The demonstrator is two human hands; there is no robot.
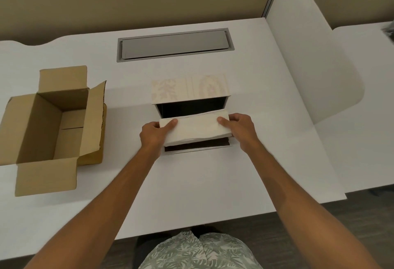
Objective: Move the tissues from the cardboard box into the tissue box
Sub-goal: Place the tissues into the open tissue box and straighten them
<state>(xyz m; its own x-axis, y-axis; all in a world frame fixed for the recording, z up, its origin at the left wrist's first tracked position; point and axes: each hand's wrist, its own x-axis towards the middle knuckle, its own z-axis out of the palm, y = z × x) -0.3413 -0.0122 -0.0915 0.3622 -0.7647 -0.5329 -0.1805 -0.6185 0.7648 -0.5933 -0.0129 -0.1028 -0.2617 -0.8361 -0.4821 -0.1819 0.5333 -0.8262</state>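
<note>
A white stack of tissues (196,128) hangs level over the open tissue box (191,106), whose dark inside shows behind and below the stack. The box's patterned beige lid (189,87) lies folded back on the far side. My left hand (154,133) grips the stack's left end, thumb on top. My right hand (239,126) grips its right end the same way. The brown cardboard box (53,119) sits at the left of the white table with its flaps open, and its inside shows no tissues.
A grey cable hatch (174,44) is set flush in the table behind the tissue box. A white divider panel (309,59) rises at the right. The table's near edge (191,228) runs just in front of my torso.
</note>
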